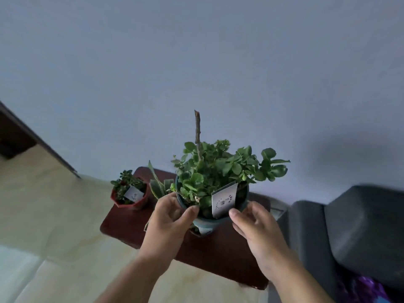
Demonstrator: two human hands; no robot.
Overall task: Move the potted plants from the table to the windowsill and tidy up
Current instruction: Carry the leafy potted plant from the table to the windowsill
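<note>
Head view: both hands hold the teal pot point(207, 221).
Left hand point(168, 219): curled on rim at 9 o'clock.
Right hand point(255, 228): curled at 3 o'clock.
Pot: lifted over desk point(218, 259).
Red pot point(131, 202): 10 o'clock, on desk.
Advice: keep it level, clear the leaves.

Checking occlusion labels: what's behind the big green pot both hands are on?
Behind the green pot, the striped-leaf plant shows beside the left hand; its pot is covered. The red pot stands further left. The table under the green pot is hidden too.
</note>
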